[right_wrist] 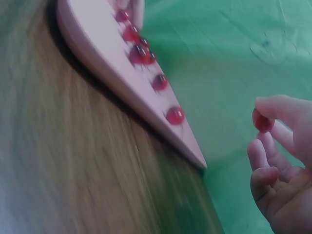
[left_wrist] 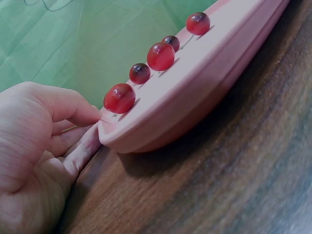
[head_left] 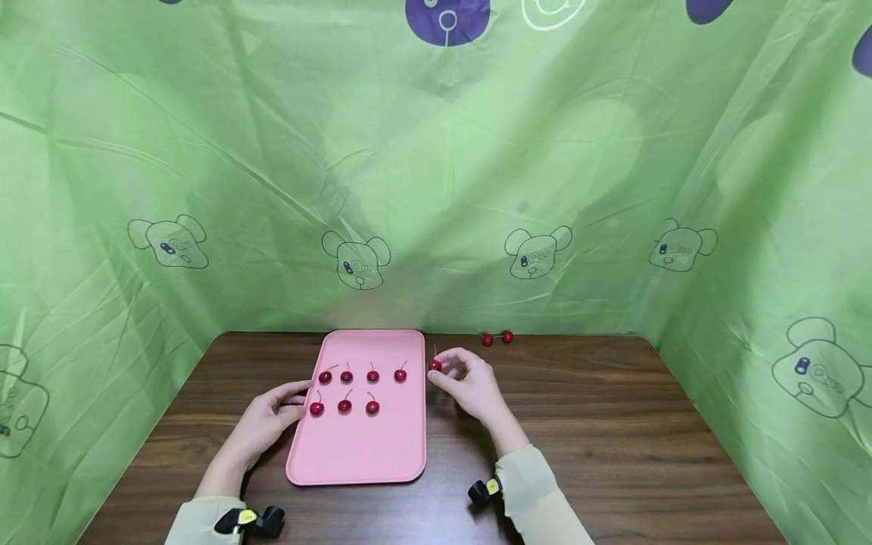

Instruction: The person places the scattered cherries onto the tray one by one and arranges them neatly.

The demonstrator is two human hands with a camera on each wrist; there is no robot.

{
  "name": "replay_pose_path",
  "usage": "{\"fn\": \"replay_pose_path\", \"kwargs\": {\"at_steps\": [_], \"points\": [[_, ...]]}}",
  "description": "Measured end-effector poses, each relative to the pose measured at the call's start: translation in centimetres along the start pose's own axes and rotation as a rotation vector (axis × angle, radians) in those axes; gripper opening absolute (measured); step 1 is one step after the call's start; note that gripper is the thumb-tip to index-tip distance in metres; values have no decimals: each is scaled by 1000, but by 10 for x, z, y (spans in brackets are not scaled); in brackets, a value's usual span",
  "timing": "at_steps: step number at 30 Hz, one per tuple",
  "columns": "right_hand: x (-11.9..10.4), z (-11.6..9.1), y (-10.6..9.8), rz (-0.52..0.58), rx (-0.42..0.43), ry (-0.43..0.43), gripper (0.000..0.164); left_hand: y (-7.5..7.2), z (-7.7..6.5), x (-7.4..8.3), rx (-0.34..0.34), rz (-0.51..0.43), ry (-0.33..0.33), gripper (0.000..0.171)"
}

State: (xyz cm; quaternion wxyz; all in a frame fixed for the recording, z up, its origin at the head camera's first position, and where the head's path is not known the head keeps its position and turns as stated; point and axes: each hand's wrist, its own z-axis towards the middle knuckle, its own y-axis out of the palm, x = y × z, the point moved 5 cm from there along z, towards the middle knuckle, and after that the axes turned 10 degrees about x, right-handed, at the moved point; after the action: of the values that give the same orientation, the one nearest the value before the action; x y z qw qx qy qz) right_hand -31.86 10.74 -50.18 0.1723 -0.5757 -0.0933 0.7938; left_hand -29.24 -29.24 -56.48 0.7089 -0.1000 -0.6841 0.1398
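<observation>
Between the thumb and fingers of my right hand is a red cherry with its stem pointing up, held just off the right edge of a pink tray. In the right wrist view the pinched cherry shows at the fingertips, the other fingers curled below. My left hand holds the tray's left rim, its fingertips right at the edge in the left wrist view. Several stemmed cherries lie on the tray in two rows: a back row reaching to a cherry at the right, and a front row of three, including a middle cherry.
Two more cherries lie at the back edge of the brown wooden table, right of the tray. Green printed cloth hangs behind and at both sides. Each wrist wears a black camera.
</observation>
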Motion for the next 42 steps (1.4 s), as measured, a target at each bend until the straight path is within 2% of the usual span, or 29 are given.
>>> {"fn": "replay_pose_path", "kwargs": {"at_steps": [7, 16, 24, 30, 35, 42], "points": [[-16, -11, 26, -55, -51, -57, 22, 0, -1, 0, -4, 17, -26, 51], [-11, -21, 49, -106, -113, -115, 20, 0, 0, -2, 1, -6, -3, 49], [-6, -27, 57, -154, -155, -139, 21, 0, 1, -1, 1, 3, -10, 49], [-4, -28, 59, -145, -173, -136, 22, 0, 1, -2, 7, 14, -7, 49], [-2, -29, 61, -153, -185, -173, 23, 0, 1, -1, 11, 16, -4, 49], [1, -29, 62, -188, -198, -165, 23, 0, 1, 1, 7, 41, -11, 49]]}}
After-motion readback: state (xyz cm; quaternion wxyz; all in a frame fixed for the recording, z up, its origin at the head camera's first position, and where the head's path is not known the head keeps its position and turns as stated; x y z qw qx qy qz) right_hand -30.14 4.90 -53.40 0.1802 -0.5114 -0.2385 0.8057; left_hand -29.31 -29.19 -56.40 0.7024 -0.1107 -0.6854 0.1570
